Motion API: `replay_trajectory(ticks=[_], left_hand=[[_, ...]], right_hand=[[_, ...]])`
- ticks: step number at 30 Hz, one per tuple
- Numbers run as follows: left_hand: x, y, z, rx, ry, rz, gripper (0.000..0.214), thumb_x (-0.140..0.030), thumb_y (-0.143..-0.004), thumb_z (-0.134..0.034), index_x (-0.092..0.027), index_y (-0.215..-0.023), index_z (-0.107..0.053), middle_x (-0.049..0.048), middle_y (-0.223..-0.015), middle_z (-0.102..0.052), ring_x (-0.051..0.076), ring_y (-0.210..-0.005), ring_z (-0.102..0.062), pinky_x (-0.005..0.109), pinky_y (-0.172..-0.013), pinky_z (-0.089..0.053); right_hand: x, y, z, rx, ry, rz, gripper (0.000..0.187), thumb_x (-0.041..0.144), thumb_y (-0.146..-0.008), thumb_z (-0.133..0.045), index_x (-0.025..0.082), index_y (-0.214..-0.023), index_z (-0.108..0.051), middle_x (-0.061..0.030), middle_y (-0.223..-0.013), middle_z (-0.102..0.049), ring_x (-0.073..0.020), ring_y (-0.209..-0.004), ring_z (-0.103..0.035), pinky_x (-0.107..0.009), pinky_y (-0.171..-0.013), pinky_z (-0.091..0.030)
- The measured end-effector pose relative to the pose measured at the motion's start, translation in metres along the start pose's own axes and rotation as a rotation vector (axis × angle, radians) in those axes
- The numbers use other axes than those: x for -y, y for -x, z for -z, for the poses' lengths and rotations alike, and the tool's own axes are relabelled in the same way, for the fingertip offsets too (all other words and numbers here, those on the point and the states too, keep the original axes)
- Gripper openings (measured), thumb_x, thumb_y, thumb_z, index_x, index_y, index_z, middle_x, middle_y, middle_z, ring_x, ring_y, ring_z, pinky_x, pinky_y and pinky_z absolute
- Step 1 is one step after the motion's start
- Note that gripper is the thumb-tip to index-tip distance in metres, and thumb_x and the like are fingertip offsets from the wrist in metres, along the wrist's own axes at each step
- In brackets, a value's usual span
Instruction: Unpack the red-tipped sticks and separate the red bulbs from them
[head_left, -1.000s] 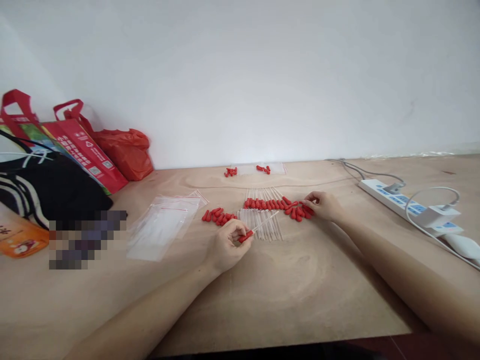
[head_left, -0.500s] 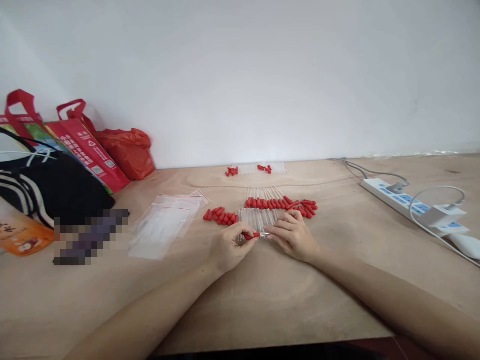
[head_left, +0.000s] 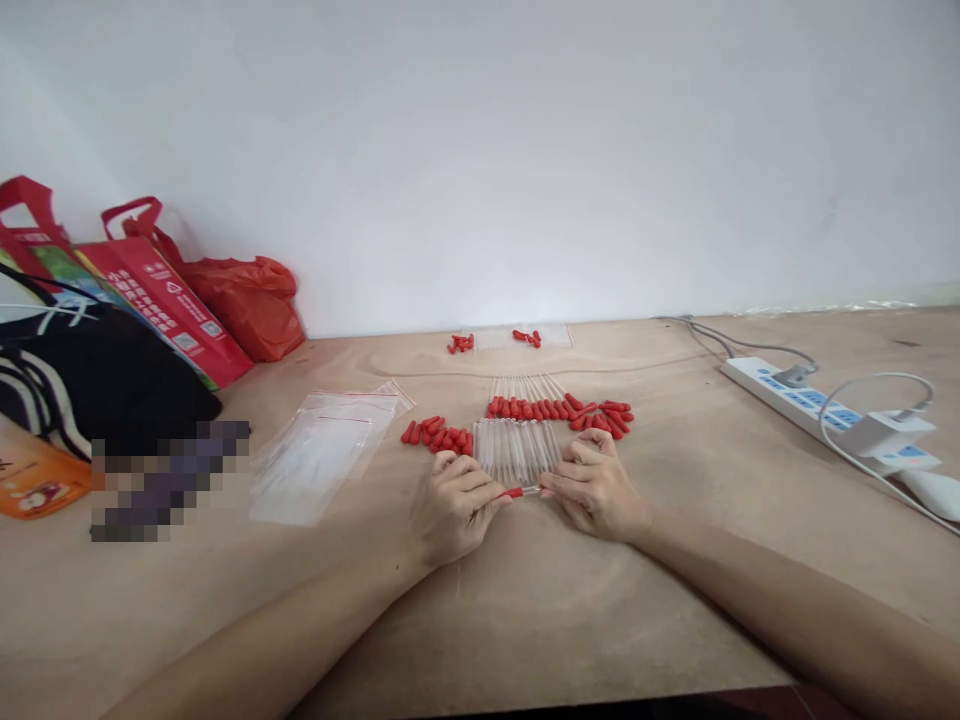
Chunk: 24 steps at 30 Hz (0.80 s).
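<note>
My left hand [head_left: 459,508] pinches a red rubber dropper bulb [head_left: 513,493], mostly hidden by the fingers. The fingers of my right hand [head_left: 601,488] close on a clear glass dropper tube [head_left: 532,491], whose end meets the bulb. Just beyond both hands lies a row of bare glass tubes [head_left: 514,447]. Behind it, finished-looking droppers with red bulbs [head_left: 529,409] lie side by side, tips toward the wall. Loose red bulbs [head_left: 433,433] are heaped left of the tubes, and more bulbs [head_left: 606,420] rest beyond my right hand.
Clear zip bags [head_left: 326,450] lie flat at left. By the wall is another bag [head_left: 491,338] with red bulbs on it. Shopping bags [head_left: 169,310] and a black bag [head_left: 112,375] stand far left. A power strip [head_left: 806,405] with cables lies at right.
Both hands have shifted slightly nearer to me, still joined by the bulb and tube. My left fingers now cover more of the bulb, and less of the tube shows. The view has moved a little.
</note>
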<state>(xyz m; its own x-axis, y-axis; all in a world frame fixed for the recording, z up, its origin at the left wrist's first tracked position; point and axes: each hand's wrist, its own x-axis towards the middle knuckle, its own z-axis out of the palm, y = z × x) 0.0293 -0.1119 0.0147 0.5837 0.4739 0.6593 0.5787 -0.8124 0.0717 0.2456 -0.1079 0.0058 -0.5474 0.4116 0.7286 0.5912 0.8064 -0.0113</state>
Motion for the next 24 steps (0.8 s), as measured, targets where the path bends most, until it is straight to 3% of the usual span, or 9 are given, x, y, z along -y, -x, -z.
replay_trajectory(ticks=[8, 12, 16, 20, 24], left_hand=[[0.002, 0.004, 0.005, 0.004, 0.039, -0.021, 0.016, -0.019, -0.081, -0.051, -0.018, -0.066, -0.058, -0.0031, -0.056, -0.059, 0.011, -0.060, -0.051, 0.030, -0.065, -0.031], [0.017, 0.014, 0.015, -0.074, -0.019, 0.074, 0.016, -0.017, -0.080, -0.051, -0.017, -0.065, -0.057, -0.0021, -0.058, -0.056, 0.010, -0.059, -0.051, 0.028, -0.063, -0.034], [0.025, 0.018, 0.018, -0.126, 0.023, 0.134, 0.011, -0.018, -0.081, -0.051, -0.019, -0.086, -0.060, 0.0000, -0.072, -0.058, 0.010, -0.067, -0.054, 0.025, -0.065, -0.042], [0.036, 0.014, 0.018, -0.225, -0.009, 0.307, 0.022, -0.020, -0.083, -0.045, -0.019, -0.100, -0.060, 0.0039, -0.085, -0.054, 0.012, -0.080, -0.055, 0.025, -0.072, -0.046], [0.061, 0.013, 0.027, -0.314, -0.115, 0.542, 0.026, -0.026, -0.080, -0.045, -0.017, -0.097, -0.063, 0.0063, -0.089, -0.050, 0.015, -0.082, -0.055, 0.029, -0.072, -0.049]], right_hand=[[-0.003, 0.004, 0.003, -0.009, 0.004, 0.018, 0.016, 0.023, -0.081, -0.048, 0.020, -0.072, -0.061, 0.0037, -0.051, -0.052, -0.0110, -0.063, -0.042, -0.036, -0.083, -0.024], [-0.019, 0.015, 0.011, -0.032, 0.080, -0.138, 0.018, 0.022, -0.082, -0.048, 0.019, -0.073, -0.063, 0.0008, -0.057, -0.057, -0.0119, -0.064, -0.045, -0.034, -0.078, -0.025], [-0.031, 0.023, 0.009, -0.059, 0.116, -0.276, 0.018, 0.026, -0.083, -0.048, 0.021, -0.085, -0.066, 0.0002, -0.059, -0.059, -0.0106, -0.058, -0.047, -0.030, -0.068, -0.026], [-0.034, 0.021, -0.002, -0.141, 0.113, -0.407, 0.024, 0.024, -0.083, -0.045, 0.019, -0.095, -0.064, 0.0004, -0.056, -0.057, -0.0104, -0.055, -0.048, -0.028, -0.066, -0.029], [-0.032, 0.012, -0.009, -0.163, 0.112, -0.427, 0.022, 0.023, -0.081, -0.045, 0.018, -0.088, -0.065, -0.0012, -0.062, -0.062, -0.0118, -0.060, -0.053, -0.029, -0.067, -0.028]])
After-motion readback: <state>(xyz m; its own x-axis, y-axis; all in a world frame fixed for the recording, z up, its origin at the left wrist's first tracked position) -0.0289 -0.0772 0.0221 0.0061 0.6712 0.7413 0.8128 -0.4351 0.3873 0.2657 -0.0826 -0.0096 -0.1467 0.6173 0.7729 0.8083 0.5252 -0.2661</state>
